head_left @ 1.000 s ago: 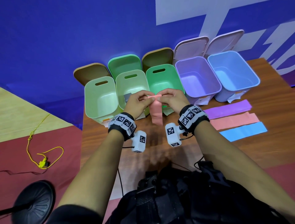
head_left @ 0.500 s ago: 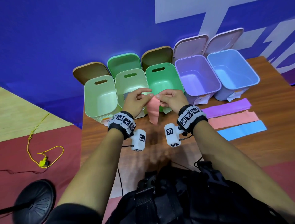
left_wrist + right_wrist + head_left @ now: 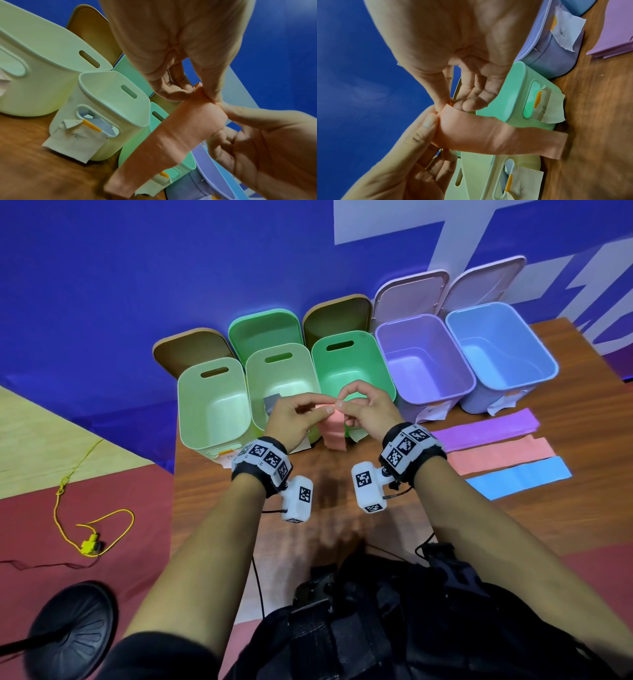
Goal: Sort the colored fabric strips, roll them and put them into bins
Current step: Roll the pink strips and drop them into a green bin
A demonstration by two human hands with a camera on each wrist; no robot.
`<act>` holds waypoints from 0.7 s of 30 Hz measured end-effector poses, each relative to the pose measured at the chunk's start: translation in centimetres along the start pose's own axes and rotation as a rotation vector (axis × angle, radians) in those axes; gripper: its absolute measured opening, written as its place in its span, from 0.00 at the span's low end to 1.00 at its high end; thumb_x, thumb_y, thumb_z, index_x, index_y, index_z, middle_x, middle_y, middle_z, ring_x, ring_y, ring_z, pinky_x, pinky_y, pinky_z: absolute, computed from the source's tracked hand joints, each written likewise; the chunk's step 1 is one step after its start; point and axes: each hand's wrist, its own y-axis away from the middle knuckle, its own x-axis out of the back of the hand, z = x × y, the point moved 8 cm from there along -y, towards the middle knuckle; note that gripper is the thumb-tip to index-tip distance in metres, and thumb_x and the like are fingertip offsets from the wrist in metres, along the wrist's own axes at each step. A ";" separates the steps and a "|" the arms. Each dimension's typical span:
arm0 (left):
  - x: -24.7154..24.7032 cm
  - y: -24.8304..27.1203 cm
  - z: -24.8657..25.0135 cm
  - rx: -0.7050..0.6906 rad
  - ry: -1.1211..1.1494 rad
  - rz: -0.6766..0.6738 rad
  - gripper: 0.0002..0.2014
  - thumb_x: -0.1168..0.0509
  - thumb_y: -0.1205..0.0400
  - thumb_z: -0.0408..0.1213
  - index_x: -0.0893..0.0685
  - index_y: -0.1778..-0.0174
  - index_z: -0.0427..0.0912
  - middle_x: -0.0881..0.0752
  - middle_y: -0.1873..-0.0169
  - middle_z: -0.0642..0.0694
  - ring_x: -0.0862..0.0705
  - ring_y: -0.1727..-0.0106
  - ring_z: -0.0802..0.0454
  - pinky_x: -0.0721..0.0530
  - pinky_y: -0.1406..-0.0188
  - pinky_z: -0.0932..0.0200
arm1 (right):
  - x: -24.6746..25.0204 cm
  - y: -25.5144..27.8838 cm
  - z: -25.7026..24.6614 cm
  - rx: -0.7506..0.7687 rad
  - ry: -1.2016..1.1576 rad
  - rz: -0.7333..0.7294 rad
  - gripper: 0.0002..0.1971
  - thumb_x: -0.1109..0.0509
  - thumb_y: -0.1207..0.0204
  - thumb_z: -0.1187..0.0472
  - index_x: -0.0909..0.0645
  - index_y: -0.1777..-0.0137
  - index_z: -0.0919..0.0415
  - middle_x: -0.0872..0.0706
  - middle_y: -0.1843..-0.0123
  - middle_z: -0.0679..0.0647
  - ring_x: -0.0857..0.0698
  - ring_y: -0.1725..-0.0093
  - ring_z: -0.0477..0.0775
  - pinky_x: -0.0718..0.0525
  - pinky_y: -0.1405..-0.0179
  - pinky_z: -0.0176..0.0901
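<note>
Both hands hold a pink fabric strip (image 3: 334, 433) by its top end, in front of the middle green bin (image 3: 352, 364). My left hand (image 3: 298, 419) pinches one side of that end and my right hand (image 3: 363, 412) pinches the other. In the left wrist view the pink strip (image 3: 171, 142) hangs from the fingertips towards the table. In the right wrist view the pink strip (image 3: 479, 135) curls over at the pinched end, and its free tail reaches the wood. A purple strip (image 3: 483, 429), a second pink strip (image 3: 500, 455) and a blue strip (image 3: 517, 477) lie flat to the right.
Several open bins stand in a row at the table's back: two pale green bins (image 3: 214, 405) (image 3: 281, 378), the green one, a purple bin (image 3: 424, 361) and a blue bin (image 3: 500, 347). Their lids lean on the blue wall. Something grey (image 3: 272, 402) lies in the second bin. Paper labels hang on the bins' fronts.
The fingers of both hands have worked the strip's top end between them, and the hanging tail has become a little shorter. The hands stay in front of the green bin.
</note>
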 end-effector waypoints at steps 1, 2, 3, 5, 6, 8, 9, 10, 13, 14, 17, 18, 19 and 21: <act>0.0 0.0 0.0 -0.001 -0.001 -0.007 0.09 0.24 0.23 0.33 0.07 0.52 0.51 0.08 0.58 0.41 0.15 0.56 0.47 0.15 0.46 0.42 | 0.0 -0.1 0.0 -0.008 -0.002 0.000 0.07 0.25 0.22 0.65 0.17 0.57 0.53 0.19 0.71 0.55 0.21 0.70 0.53 0.19 0.57 0.50; 0.0 -0.1 0.0 0.004 -0.005 -0.013 0.08 0.24 0.24 0.34 0.06 0.52 0.52 0.08 0.56 0.37 0.14 0.55 0.45 0.15 0.43 0.40 | 0.0 -0.2 0.1 -0.017 -0.006 0.006 0.06 0.25 0.22 0.65 0.17 0.58 0.54 0.19 0.72 0.55 0.21 0.70 0.53 0.20 0.58 0.50; 0.0 -0.1 -0.1 0.012 -0.013 -0.015 0.09 0.23 0.24 0.35 0.06 0.51 0.52 0.09 0.56 0.35 0.14 0.55 0.45 0.15 0.42 0.39 | 0.0 -0.3 0.3 -0.027 -0.006 0.014 0.06 0.25 0.22 0.65 0.16 0.58 0.55 0.19 0.73 0.54 0.21 0.71 0.52 0.20 0.58 0.49; 0.0 -0.3 -0.3 0.040 -0.029 -0.019 0.10 0.23 0.24 0.33 0.07 0.50 0.51 0.08 0.56 0.38 0.13 0.55 0.48 0.14 0.42 0.43 | 0.0 -0.4 0.4 -0.041 -0.008 0.022 0.05 0.26 0.21 0.65 0.16 0.57 0.56 0.19 0.73 0.53 0.21 0.71 0.52 0.20 0.60 0.47; 0.0 -0.4 -0.4 0.056 -0.032 -0.019 0.11 0.23 0.24 0.31 0.08 0.49 0.49 0.08 0.57 0.42 0.13 0.55 0.51 0.14 0.43 0.46 | 0.0 -0.5 0.5 -0.044 -0.018 0.022 0.04 0.26 0.21 0.65 0.16 0.57 0.57 0.19 0.72 0.54 0.22 0.72 0.51 0.20 0.61 0.46; -0.1 -0.5 -0.6 0.083 -0.028 -0.027 0.14 0.23 0.25 0.28 0.10 0.45 0.44 0.09 0.57 0.47 0.13 0.56 0.55 0.13 0.45 0.54 | 0.1 -0.7 0.4 -0.044 -0.046 0.024 0.04 0.26 0.21 0.66 0.15 0.57 0.58 0.19 0.70 0.57 0.22 0.72 0.50 0.19 0.63 0.42; -0.1 -0.5 -0.6 0.088 -0.032 -0.027 0.15 0.23 0.25 0.27 0.10 0.44 0.43 0.09 0.57 0.49 0.13 0.57 0.57 0.14 0.47 0.58 | 0.2 -0.7 0.4 -0.042 -0.059 0.026 0.04 0.25 0.21 0.65 0.15 0.57 0.58 0.18 0.69 0.58 0.21 0.72 0.50 0.19 0.62 0.42; -0.1 -0.5 -0.7 0.090 -0.040 -0.025 0.16 0.23 0.26 0.26 0.10 0.43 0.41 0.09 0.57 0.49 0.13 0.57 0.59 0.15 0.48 0.60 | 0.2 -0.8 0.4 -0.042 -0.073 0.027 0.04 0.24 0.22 0.64 0.15 0.57 0.57 0.18 0.68 0.59 0.21 0.71 0.50 0.18 0.61 0.42; -0.1 -0.6 -0.6 0.083 -0.028 -0.017 0.14 0.24 0.24 0.26 0.10 0.43 0.37 0.08 0.54 0.42 0.11 0.54 0.53 0.12 0.44 0.55 | 0.1 -0.9 0.5 -0.047 -0.091 -0.005 0.06 0.19 0.29 0.62 0.13 0.56 0.54 0.11 0.62 0.61 0.16 0.65 0.52 0.16 0.55 0.46; -0.1 -0.6 -0.6 0.084 -0.023 -0.009 0.13 0.24 0.24 0.27 0.10 0.43 0.36 0.08 0.52 0.40 0.11 0.52 0.50 0.12 0.42 0.51 | 0.0 -0.9 0.7 -0.047 -0.086 -0.022 0.09 0.18 0.31 0.63 0.13 0.54 0.53 0.09 0.58 0.62 0.13 0.61 0.54 0.14 0.51 0.48; 0.0 -0.8 -0.8 0.093 -0.035 -0.002 0.12 0.25 0.23 0.29 0.09 0.43 0.37 0.08 0.51 0.39 0.11 0.49 0.47 0.13 0.38 0.43 | -0.2 -0.9 0.8 -0.041 -0.095 -0.041 0.11 0.20 0.29 0.70 0.13 0.52 0.55 0.09 0.53 0.63 0.11 0.56 0.53 0.13 0.45 0.49; 0.0 -0.8 -0.8 0.090 -0.041 -0.007 0.12 0.25 0.22 0.30 0.09 0.43 0.37 0.08 0.51 0.39 0.11 0.48 0.45 0.14 0.37 0.42 | -0.2 -0.9 0.8 -0.041 -0.101 -0.033 0.10 0.21 0.27 0.71 0.14 0.52 0.57 0.09 0.53 0.63 0.11 0.58 0.52 0.13 0.47 0.47; 0.0 -0.7 -0.8 0.082 -0.051 -0.012 0.11 0.25 0.22 0.32 0.09 0.44 0.38 0.08 0.51 0.40 0.10 0.48 0.43 0.14 0.38 0.41 | -0.1 -0.8 0.8 -0.038 -0.104 -0.022 0.08 0.22 0.26 0.71 0.14 0.53 0.58 0.10 0.56 0.62 0.13 0.61 0.49 0.13 0.52 0.43; -0.1 -0.6 -0.6 0.052 -0.093 -0.017 0.08 0.26 0.20 0.36 0.08 0.46 0.42 0.08 0.53 0.41 0.11 0.47 0.40 0.14 0.39 0.38 | 0.0 -0.7 0.6 -0.030 -0.102 0.003 0.06 0.23 0.24 0.71 0.15 0.54 0.60 0.13 0.62 0.59 0.17 0.70 0.44 0.15 0.62 0.34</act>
